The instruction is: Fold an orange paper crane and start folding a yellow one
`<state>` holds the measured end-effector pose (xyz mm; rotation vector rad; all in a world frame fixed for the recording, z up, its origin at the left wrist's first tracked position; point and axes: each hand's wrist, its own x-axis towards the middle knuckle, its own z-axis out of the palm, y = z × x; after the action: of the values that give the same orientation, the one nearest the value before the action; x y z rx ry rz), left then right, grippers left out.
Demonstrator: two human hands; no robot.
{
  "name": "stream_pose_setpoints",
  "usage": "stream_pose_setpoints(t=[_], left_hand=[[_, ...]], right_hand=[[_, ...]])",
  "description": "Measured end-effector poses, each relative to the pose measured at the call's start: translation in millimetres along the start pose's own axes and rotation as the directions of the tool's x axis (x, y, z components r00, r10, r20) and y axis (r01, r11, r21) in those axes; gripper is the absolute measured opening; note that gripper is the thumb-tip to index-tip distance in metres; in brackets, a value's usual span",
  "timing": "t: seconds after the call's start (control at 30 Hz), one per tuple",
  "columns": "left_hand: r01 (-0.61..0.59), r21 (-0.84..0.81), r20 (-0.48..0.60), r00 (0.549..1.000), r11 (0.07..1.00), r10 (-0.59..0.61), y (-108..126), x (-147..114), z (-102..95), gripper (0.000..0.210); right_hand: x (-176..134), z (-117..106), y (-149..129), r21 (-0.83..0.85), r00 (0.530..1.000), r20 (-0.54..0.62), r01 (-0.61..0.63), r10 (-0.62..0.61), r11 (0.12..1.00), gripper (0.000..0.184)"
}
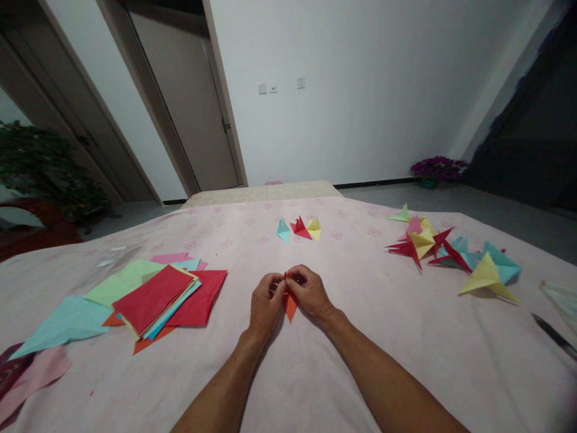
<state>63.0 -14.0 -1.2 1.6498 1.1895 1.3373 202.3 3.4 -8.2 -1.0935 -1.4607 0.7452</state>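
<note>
An orange piece of folded paper [291, 305] is pinched between both hands near the middle of the table, its pointed end toward me. My left hand [265, 304] grips its left side, fingers curled. On the right side, my right hand [311, 294] holds it with thumb and fingertips together; the upper part is mostly hidden by the fingers. Beyond the hands stand three small folded-paper figures: a light blue one [283, 230], a red crane [300, 227] and a yellow one [314, 228].
Loose coloured paper sheets [155, 297] lie stacked at the left. Several folded paper figures, among them a yellow one [485, 278], are heaped at the right. A dark pointed tool [554, 335] rests near the right edge on the pink tablecloth [360, 373].
</note>
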Motion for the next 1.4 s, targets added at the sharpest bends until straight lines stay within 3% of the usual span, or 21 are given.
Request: stream_pose_setpoints(t=[0.3,0.97,1.13,1.4], left_hand=[[0.025,0.036,-0.068,0.997,0.999,-0.023,-1.4,-0.3,0.1,0.017],[0.108,0.246,-0.189,0.980,0.963,-0.061,-3.2,2.6,0.8,0.017],[0.092,0.151,-0.185,0.981,0.984,-0.063,-3.6,4.7,0.5,0.015],[0.166,-0.053,-0.155,0.973,0.985,-0.172,-3.4,9.1,-0.9,0.020]], right_hand=[[-1.1,2.6,5.2,-0.069,1.000,0.011,-0.009,0.009,0.998,0.004],[-2.8,1.9,-7.5,-0.324,0.981,0.098,0.193,-0.170,0.926,0.022],[-2.8,2.3,-8.9,-0.338,0.983,0.095,0.179,-0.156,0.924,0.020],[-2.2,1.8,-9.0,-0.294,0.991,0.058,0.135,-0.123,0.946,0.009]])
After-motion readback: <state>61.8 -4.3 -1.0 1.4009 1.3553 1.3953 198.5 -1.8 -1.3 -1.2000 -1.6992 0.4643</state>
